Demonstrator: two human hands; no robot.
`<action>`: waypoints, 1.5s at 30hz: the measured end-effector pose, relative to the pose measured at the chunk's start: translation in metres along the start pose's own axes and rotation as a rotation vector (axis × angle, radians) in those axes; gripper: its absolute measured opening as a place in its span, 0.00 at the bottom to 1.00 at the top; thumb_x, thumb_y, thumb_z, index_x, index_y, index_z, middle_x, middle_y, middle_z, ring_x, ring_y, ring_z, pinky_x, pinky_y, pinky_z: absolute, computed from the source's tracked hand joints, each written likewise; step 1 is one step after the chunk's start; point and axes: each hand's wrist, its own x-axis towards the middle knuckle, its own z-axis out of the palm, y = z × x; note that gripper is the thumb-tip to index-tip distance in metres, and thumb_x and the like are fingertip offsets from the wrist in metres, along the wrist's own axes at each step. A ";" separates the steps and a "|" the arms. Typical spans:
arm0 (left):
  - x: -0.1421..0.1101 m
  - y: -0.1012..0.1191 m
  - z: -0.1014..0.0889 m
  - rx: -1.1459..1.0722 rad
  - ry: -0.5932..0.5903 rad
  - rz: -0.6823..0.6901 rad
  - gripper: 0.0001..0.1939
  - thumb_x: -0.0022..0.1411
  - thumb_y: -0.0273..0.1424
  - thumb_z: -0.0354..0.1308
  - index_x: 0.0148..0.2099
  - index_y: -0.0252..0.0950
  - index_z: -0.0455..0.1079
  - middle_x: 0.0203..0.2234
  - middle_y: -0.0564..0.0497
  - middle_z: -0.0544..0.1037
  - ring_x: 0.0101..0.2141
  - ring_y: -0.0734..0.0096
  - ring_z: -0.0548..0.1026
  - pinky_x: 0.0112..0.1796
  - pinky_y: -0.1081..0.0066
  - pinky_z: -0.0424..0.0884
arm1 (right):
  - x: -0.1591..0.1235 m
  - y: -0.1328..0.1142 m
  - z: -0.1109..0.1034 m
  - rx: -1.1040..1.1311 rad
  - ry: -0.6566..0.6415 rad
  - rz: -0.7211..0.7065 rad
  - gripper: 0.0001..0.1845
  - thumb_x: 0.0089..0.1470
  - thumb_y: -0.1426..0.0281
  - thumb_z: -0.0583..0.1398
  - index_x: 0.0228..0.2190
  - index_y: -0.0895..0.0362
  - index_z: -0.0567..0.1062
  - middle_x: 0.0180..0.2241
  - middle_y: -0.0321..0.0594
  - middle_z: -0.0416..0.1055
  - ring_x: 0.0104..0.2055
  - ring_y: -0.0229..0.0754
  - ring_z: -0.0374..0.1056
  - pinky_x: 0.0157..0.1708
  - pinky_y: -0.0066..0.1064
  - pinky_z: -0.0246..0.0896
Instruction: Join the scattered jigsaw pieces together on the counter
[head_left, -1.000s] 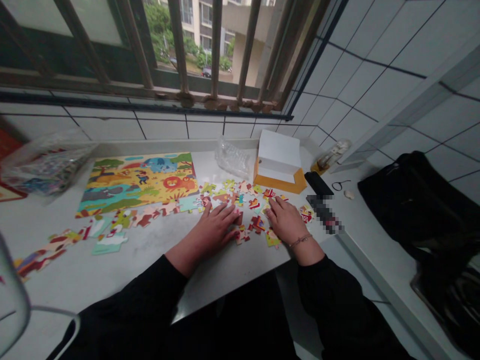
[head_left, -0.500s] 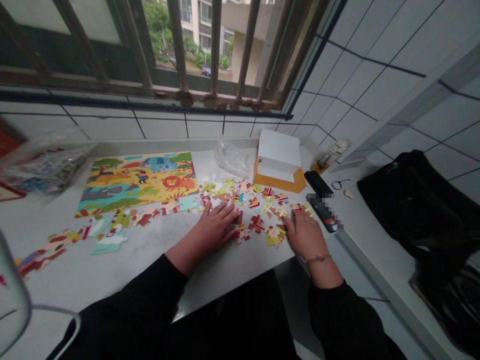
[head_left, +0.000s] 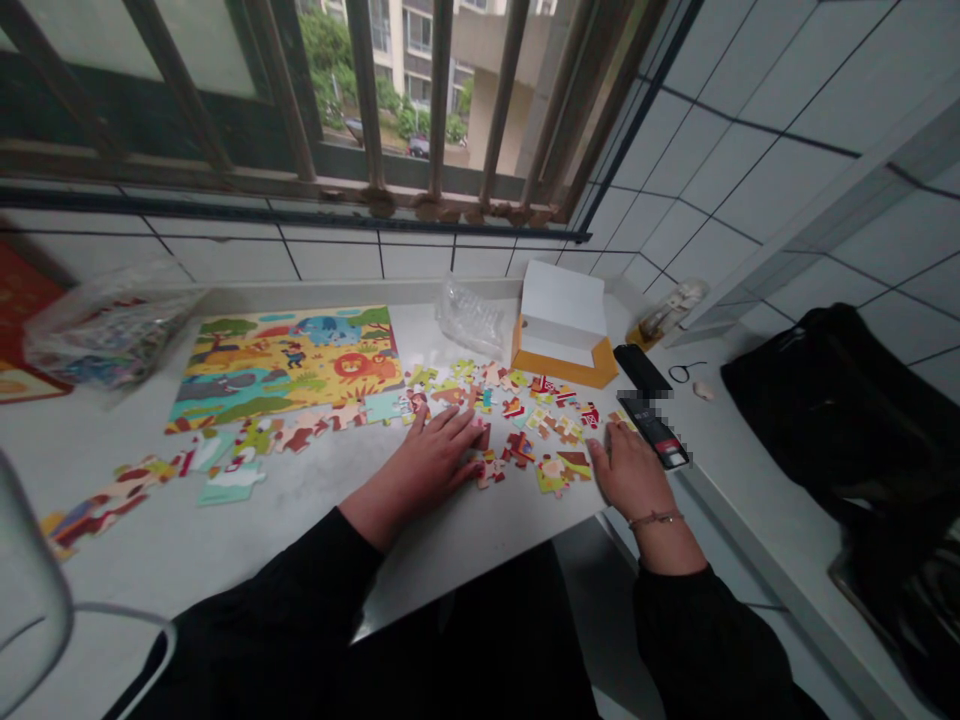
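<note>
My left hand lies palm down with its fingers stretched over the near left side of a group of loose jigsaw pieces. Some pieces under those fingers are hidden. At the right end of the group rests my right hand, thumb apart and fingers extended, partly over a yellowish piece beside a black flat object. A red barn piece and a green-and-brown piece show left of that hand. A row of cow-patterned pieces runs leftward below a colourful animal picture.
An open white-and-orange box and a clear plastic bag stand at the back. A bag of pieces sits at left. Two black objects lie at the right edge. A black bag rests on the right ledge.
My right hand has slid slightly right, uncovering the red barn piece and more of the green-and-brown one. The left hand stays over the same pieces. The whole view has shifted a little.
</note>
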 end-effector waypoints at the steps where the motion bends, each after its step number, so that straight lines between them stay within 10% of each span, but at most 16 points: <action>1: 0.000 0.000 -0.001 -0.002 -0.009 -0.001 0.30 0.79 0.45 0.59 0.76 0.43 0.64 0.75 0.39 0.68 0.74 0.39 0.63 0.72 0.24 0.47 | -0.002 -0.003 0.000 0.007 0.014 -0.005 0.35 0.77 0.56 0.49 0.68 0.71 0.70 0.72 0.70 0.65 0.74 0.66 0.64 0.70 0.57 0.61; 15: -0.004 0.004 -0.006 -0.001 -0.014 -0.009 0.30 0.79 0.47 0.58 0.76 0.44 0.63 0.74 0.39 0.68 0.74 0.41 0.63 0.73 0.25 0.45 | 0.059 -0.134 -0.024 0.200 -0.147 -0.438 0.37 0.77 0.56 0.48 0.76 0.64 0.62 0.79 0.56 0.55 0.81 0.60 0.52 0.78 0.58 0.49; 30: -0.034 0.021 -0.032 -0.001 0.035 -0.119 0.29 0.80 0.47 0.56 0.74 0.38 0.67 0.76 0.36 0.65 0.76 0.40 0.61 0.74 0.31 0.54 | 0.061 -0.131 -0.002 0.038 -0.120 -0.363 0.36 0.76 0.55 0.50 0.69 0.69 0.70 0.73 0.66 0.65 0.73 0.66 0.63 0.70 0.58 0.61; 37: -0.136 0.000 -0.067 0.162 0.181 -0.472 0.24 0.81 0.38 0.51 0.71 0.35 0.69 0.75 0.35 0.67 0.74 0.41 0.64 0.73 0.34 0.58 | -0.004 -0.136 -0.029 0.238 0.077 -0.441 0.33 0.76 0.56 0.49 0.67 0.67 0.73 0.70 0.63 0.70 0.73 0.63 0.64 0.74 0.57 0.58; 45: -0.211 -0.071 -0.093 0.318 0.219 -0.714 0.22 0.78 0.31 0.47 0.64 0.30 0.75 0.66 0.29 0.77 0.66 0.39 0.75 0.66 0.34 0.68 | -0.126 -0.209 -0.032 0.618 0.163 -0.748 0.15 0.73 0.68 0.59 0.56 0.52 0.80 0.62 0.50 0.78 0.68 0.58 0.70 0.69 0.59 0.68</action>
